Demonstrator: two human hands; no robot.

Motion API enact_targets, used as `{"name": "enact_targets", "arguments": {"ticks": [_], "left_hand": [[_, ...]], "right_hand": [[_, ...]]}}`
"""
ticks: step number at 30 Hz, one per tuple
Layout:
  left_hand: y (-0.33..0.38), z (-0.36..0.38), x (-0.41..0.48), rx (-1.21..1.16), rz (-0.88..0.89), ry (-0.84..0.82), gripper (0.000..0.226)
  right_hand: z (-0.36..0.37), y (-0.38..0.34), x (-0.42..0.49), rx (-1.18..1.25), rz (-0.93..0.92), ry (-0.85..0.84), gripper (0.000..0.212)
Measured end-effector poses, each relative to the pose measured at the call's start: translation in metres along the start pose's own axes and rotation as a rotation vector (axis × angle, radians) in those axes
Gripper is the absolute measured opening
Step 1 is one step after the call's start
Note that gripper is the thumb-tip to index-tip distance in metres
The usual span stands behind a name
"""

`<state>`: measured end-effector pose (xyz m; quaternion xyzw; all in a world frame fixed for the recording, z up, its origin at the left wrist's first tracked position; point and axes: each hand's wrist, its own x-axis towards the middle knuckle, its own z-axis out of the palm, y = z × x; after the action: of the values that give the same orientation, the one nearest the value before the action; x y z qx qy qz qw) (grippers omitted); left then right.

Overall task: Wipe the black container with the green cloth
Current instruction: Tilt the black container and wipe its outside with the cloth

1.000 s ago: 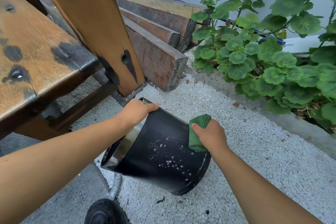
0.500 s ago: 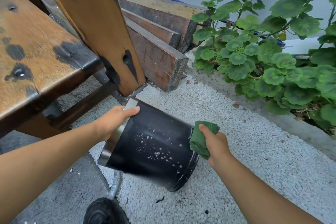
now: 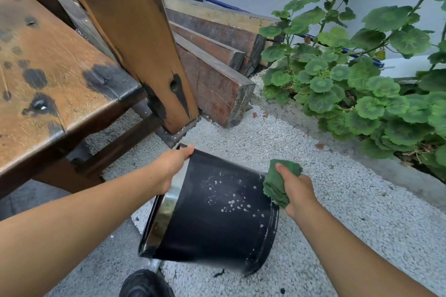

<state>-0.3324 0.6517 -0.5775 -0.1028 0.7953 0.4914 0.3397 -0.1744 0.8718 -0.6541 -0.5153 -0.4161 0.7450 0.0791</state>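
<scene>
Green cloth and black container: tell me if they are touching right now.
Touching. The head view shows the green cloth, bunched in the right hand, pressed against the black container at its bottom edge, with no gap showing.

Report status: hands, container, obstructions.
Left hand gripping the black container by its rim, tilted. Right hand pressing green cloth near its base. White spots remain. Nothing obstructing.

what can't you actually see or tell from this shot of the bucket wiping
- Inside of the black container, head view: its mouth faces away to the left, only the shiny rim shows.
- Container's far side and its base: hidden by its own body.
- Left hand fingertips: curled over the rim, out of sight.
- Green cloth: partly covered by the right hand.
- Dark rounded object: cut off by the bottom edge, unidentifiable.
</scene>
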Motion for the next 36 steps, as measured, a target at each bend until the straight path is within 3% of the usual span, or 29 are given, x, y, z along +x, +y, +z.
{"name": "enact_targets", "arguments": {"ticks": [5, 11, 13, 18, 21, 28, 33, 36], "left_hand": [[0.006, 0.014, -0.004, 0.06, 0.025, 0.014, 0.083], [0.013, 0.048, -0.014, 0.227, 0.169, 0.08, 0.083], [0.014, 0.054, -0.017, 0.176, 0.203, 0.018, 0.081], [0.015, 0.056, -0.017, 0.163, 0.23, -0.017, 0.083], [0.013, 0.053, -0.015, 0.167, 0.223, -0.001, 0.067], [0.007, 0.044, 0.002, 0.213, 0.207, -0.01, 0.069], [0.004, 0.029, 0.006, 0.178, 0.175, -0.024, 0.055], [0.005, 0.022, 0.005, 0.171, 0.174, -0.069, 0.031]], "right_hand": [[0.021, -0.007, -0.012, -0.241, -0.25, 0.072, 0.023], [0.076, -0.008, -0.061, -0.447, -0.508, -0.131, 0.023], [0.089, -0.003, -0.069, -0.527, -0.543, -0.136, 0.026], [0.092, 0.0, -0.066, -0.627, -0.55, -0.111, 0.029], [0.088, 0.002, -0.06, -0.678, -0.577, -0.105, 0.029], [0.065, 0.009, -0.036, -0.742, -0.539, -0.053, 0.036], [0.041, 0.016, -0.014, -0.838, -0.485, 0.012, 0.036], [0.03, 0.019, -0.005, -0.877, -0.445, 0.047, 0.036]]}}
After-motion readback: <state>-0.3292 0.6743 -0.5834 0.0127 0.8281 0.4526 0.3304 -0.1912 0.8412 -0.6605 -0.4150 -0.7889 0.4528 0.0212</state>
